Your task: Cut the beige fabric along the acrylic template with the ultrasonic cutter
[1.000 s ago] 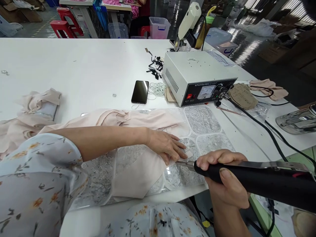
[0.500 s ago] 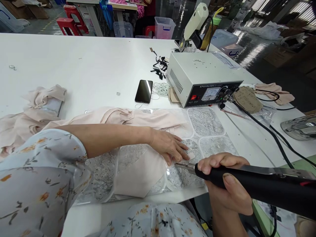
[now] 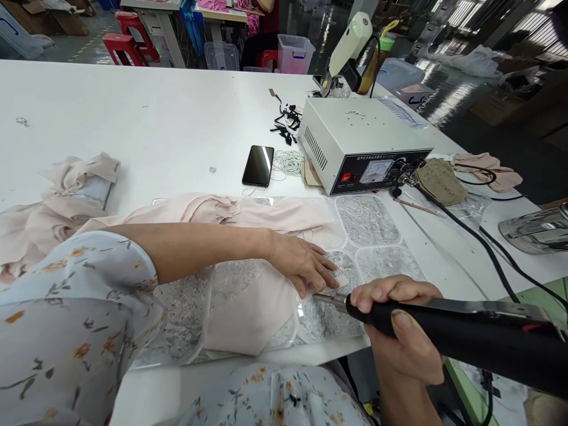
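Note:
My left hand (image 3: 304, 263) lies on a pale pink piece of fabric (image 3: 252, 313), its fingers spread and pressing down near the fabric's right end. In my right hand (image 3: 399, 331) is a black hand-held ultrasonic welder (image 3: 461, 334), its grip wrapped by my fingers. The welder's thin metal tip points left and meets the fabric's edge just below my left fingertips; whether it touches the cloth I cannot tell. Under the fabric is a clear mat (image 3: 381, 263) with grey marbled panels. A longer heap of the same pink cloth (image 3: 275, 216) stretches behind my left forearm.
A grey control box (image 3: 364, 142) stands at the back right, with a black cable (image 3: 470, 236) running toward the front right. Near it lie a phone (image 3: 258, 165), coiled white cord (image 3: 289, 163) and black strips (image 3: 288, 121). A glass jar (image 3: 536, 228) lies at the right edge.
The view has shifted very slightly, with the right-side items a little further left. Both hands keep their places on the fabric and the welder.

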Demonstrator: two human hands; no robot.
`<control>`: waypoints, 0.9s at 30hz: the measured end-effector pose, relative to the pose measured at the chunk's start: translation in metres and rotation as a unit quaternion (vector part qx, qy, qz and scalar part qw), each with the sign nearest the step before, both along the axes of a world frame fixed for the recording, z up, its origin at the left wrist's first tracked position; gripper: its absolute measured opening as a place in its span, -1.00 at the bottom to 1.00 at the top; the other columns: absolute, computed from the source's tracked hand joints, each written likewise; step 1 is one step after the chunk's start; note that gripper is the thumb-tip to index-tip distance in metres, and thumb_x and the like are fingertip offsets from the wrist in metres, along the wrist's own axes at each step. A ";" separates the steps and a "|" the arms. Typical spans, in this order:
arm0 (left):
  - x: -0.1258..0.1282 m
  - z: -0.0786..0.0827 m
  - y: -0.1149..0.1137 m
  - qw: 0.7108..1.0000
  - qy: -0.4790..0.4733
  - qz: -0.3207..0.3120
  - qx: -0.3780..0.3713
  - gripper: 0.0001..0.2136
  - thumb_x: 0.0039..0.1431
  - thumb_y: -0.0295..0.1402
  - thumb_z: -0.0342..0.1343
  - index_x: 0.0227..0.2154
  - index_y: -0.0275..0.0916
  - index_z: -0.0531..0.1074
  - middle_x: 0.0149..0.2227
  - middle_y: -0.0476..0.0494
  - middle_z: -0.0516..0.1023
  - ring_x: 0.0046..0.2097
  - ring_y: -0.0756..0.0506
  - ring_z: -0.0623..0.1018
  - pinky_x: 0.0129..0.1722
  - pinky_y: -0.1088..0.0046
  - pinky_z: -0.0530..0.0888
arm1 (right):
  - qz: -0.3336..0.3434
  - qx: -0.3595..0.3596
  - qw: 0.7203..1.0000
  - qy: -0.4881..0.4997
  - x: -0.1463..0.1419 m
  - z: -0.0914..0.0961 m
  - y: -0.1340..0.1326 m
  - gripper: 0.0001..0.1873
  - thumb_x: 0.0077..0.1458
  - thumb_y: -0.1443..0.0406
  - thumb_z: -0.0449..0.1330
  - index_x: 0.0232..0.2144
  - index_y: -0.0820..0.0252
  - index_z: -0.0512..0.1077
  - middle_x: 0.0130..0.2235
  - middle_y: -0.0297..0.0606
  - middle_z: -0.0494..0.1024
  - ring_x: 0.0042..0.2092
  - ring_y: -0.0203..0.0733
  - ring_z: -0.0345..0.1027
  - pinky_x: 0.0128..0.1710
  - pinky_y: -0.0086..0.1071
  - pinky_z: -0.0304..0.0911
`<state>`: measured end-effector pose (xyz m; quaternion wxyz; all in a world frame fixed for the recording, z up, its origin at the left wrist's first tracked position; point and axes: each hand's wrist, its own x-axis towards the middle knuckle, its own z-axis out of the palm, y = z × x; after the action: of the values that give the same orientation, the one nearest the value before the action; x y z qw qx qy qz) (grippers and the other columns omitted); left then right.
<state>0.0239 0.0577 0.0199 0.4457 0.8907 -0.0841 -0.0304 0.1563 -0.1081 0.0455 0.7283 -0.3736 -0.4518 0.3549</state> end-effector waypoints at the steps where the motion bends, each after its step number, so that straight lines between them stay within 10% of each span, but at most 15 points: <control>1: 0.000 0.000 0.000 1.000 -0.001 0.003 -0.001 -0.82 -0.10 -0.39 0.39 -0.58 -0.09 0.46 0.00 0.23 0.52 0.23 -0.10 0.34 0.29 0.44 0.08 | 0.001 -0.002 1.000 0.004 -0.001 0.001 -0.001 -0.91 0.02 0.35 0.18 -0.34 0.15 0.35 -0.42 -0.37 0.39 -0.51 -0.29 0.33 -0.48 -0.25 0.35; 27: -0.005 0.006 -0.001 0.990 -0.032 -0.048 0.129 -0.89 0.08 -0.44 0.25 -0.50 -0.15 0.46 0.12 0.13 0.43 0.27 -0.16 0.27 0.27 0.29 0.18 | -0.020 0.001 1.000 0.022 0.007 0.001 -0.013 -0.88 -0.02 0.30 0.16 -0.35 0.18 0.35 -0.44 -0.38 0.35 -0.54 -0.31 0.31 -0.51 -0.27 0.32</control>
<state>0.0190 0.0562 0.0262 0.3226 0.9360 -0.1365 -0.0334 0.1638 -0.1210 0.0466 0.7451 -0.3741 -0.4286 0.3480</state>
